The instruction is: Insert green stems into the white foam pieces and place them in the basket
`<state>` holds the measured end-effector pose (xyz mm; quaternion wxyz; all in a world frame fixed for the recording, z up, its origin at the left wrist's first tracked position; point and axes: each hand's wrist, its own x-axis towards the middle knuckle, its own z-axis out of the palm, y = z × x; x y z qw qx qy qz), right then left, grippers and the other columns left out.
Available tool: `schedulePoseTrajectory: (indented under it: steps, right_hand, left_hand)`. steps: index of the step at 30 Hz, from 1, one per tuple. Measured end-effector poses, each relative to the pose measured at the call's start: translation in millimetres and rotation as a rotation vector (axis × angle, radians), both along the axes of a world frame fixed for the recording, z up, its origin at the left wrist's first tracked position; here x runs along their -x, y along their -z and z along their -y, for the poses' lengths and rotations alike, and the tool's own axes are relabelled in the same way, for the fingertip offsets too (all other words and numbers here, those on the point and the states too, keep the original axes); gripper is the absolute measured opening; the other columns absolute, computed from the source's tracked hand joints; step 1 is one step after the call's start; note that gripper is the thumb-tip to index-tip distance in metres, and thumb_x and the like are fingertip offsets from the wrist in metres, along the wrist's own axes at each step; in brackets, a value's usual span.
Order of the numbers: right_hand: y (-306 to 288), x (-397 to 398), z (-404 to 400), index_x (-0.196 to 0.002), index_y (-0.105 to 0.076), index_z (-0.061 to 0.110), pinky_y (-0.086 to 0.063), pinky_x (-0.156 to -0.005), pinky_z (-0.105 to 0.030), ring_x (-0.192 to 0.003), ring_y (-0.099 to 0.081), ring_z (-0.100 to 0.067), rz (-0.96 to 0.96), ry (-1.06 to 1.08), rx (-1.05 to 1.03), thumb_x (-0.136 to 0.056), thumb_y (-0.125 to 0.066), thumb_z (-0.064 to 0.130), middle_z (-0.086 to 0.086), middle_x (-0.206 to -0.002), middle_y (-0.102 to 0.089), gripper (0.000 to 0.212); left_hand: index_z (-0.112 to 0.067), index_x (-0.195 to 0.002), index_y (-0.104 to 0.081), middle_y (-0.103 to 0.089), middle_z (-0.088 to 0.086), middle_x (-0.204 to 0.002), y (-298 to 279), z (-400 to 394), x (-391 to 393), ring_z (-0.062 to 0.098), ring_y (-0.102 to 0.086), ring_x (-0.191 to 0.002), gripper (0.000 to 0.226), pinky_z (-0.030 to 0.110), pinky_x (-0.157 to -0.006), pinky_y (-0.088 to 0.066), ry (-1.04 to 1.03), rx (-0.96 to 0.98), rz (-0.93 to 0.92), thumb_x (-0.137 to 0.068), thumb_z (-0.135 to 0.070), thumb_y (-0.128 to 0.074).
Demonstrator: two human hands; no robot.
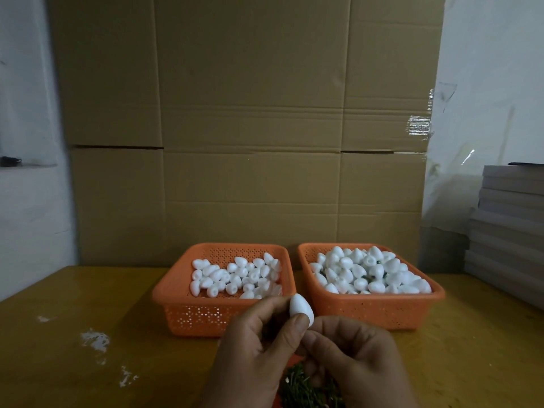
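We see both hands raised together just in front of two orange baskets on a yellow table. The left hand pinches a white foam egg between thumb and curled fingers; the egg stands nearly upright, its pointed end up, above the thumb tip and at the gap between the two baskets. The right hand sits just beside the left, touching it, with its fingers curled inward below the egg. We cannot tell whether it holds a stem or anything else, as the fingertips are turned away from us.

Under the hands, at the bottom edge, lies a heap of green stems, partly hidden by the wrists.

The left basket holds a loose single layer of foam pieces, mostly toward its right side. The right basket is heaped fuller with pieces, and bits of dark green show between them.

White scuffs mark the table at left. A big cardboard sheet stands behind the baskets, and a stack of grey boards sits at the right.
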<state>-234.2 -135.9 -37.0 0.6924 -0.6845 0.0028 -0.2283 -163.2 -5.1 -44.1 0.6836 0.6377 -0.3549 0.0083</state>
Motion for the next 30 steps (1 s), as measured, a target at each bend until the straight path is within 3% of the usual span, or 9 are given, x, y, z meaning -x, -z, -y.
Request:
schedulePoseTrajectory:
  steps: [6, 9, 12, 15, 18, 20, 23, 26, 30]
  right_hand:
    - [-3.8, -5.3, 8.7, -0.074, -0.077, 0.002, -0.05, -0.048, -0.024, -0.05, -0.059, -0.018, -0.001, 0.06, -0.033, -0.083, -0.07, -0.003, -0.02, -0.066, -0.071, 0.012]
    - [-10.6, -11.8, 20.6, -0.075, -0.077, 0.006, -0.048, -0.048, -0.018, -0.049, -0.059, -0.009, -0.003, 0.147, 0.037, -0.086, -0.07, 0.004, -0.01, -0.061, -0.07, 0.014]
    - [-17.5, -23.7, 34.5, -0.076, -0.076, 0.013, -0.049, -0.048, -0.016, -0.048, -0.059, -0.005, -0.013, 0.269, 0.141, -0.09, -0.068, 0.01, -0.007, -0.063, -0.071, 0.017]
    - [-19.6, -42.9, 50.4, -0.072, -0.072, 0.024, -0.052, -0.052, -0.018, -0.057, -0.065, -0.003, -0.042, 0.393, 0.282, -0.092, -0.067, 0.013, 0.003, -0.07, -0.075, 0.023]
    - [-22.2, -61.0, 65.5, -0.07, -0.068, 0.031, -0.058, -0.065, -0.032, -0.065, -0.069, -0.007, -0.057, 0.502, 0.438, -0.093, -0.067, 0.013, 0.007, -0.069, -0.074, 0.029]
    - [-24.4, -71.0, 74.8, -0.073, -0.071, 0.028, -0.059, -0.068, -0.038, -0.066, -0.069, -0.011, -0.053, 0.557, 0.512, -0.093, -0.065, 0.01, 0.007, -0.069, -0.073, 0.028]
    - [-26.4, -86.8, 90.0, -0.079, -0.075, 0.009, -0.057, -0.066, -0.041, -0.063, -0.067, -0.019, -0.092, 0.633, 0.569, -0.094, -0.06, 0.008, -0.001, -0.069, -0.072, 0.022]
    - [-24.1, -101.4, 102.7, -0.078, -0.074, 0.004, -0.053, -0.059, -0.037, -0.056, -0.06, -0.022, -0.187, 0.68, 0.605, -0.095, -0.055, 0.008, -0.01, -0.067, -0.07, 0.026]
    - [-21.4, -112.7, 111.2, -0.072, -0.069, -0.002, -0.041, -0.052, -0.029, -0.052, -0.052, -0.017, -0.269, 0.738, 0.634, -0.094, -0.053, 0.008, -0.013, -0.063, -0.066, 0.029]
  left_hand:
    - [-0.056, -0.104, -0.067, -0.069, -0.018, -0.073, 0.2, -2.2, -0.2, -0.006, -0.064, -0.071, 0.032, 0.011, -0.063, -0.046, 0.03, -0.036, 0.008, -0.074, -0.066, -0.061]
    - [-0.039, -0.089, -0.069, -0.06, -0.012, -0.062, 5.9, -0.7, -3.3, -0.001, -0.057, -0.061, 0.036, 0.02, -0.059, -0.044, -0.029, -0.123, 0.023, -0.072, -0.069, -0.058]
    - [-0.029, -0.078, -0.065, -0.057, -0.008, -0.059, 12.7, 0.1, -7.4, 0.004, -0.057, -0.06, 0.046, 0.026, -0.062, -0.044, -0.074, -0.248, 0.161, -0.073, -0.073, -0.051]
    - [-0.029, -0.072, -0.06, -0.06, -0.015, -0.066, 21.5, 1.7, -10.4, 0.004, -0.062, -0.07, 0.042, 0.015, -0.068, -0.042, -0.158, -0.359, 0.408, -0.08, -0.068, -0.05]
    - [-0.029, -0.075, -0.059, -0.06, -0.025, -0.07, 28.0, 4.5, -9.7, -0.005, -0.062, -0.082, 0.037, 0.002, -0.081, -0.033, -0.236, -0.4, 0.584, -0.083, -0.064, -0.051]
    - [-0.031, -0.084, -0.058, -0.056, -0.031, -0.067, 27.6, 5.0, -8.6, -0.009, -0.059, -0.087, 0.033, -0.002, -0.086, -0.024, -0.236, -0.409, 0.601, -0.083, -0.063, -0.05]
    - [-0.035, -0.092, -0.056, -0.054, -0.034, -0.067, 26.6, 5.0, -7.5, -0.008, -0.058, -0.09, 0.037, -0.004, -0.086, -0.021, -0.197, -0.422, 0.569, -0.081, -0.068, -0.044]
    - [-0.028, -0.08, -0.063, -0.053, -0.028, -0.064, 27.0, 4.2, -8.2, -0.006, -0.057, -0.09, 0.048, -0.003, -0.085, -0.023, -0.196, -0.425, 0.567, -0.078, -0.071, -0.041]
    - [-0.024, -0.078, -0.062, -0.052, -0.025, -0.065, 29.0, 4.0, -5.9, -0.004, -0.057, -0.091, 0.053, -0.002, -0.087, -0.022, -0.204, -0.451, 0.577, -0.078, -0.072, -0.039]
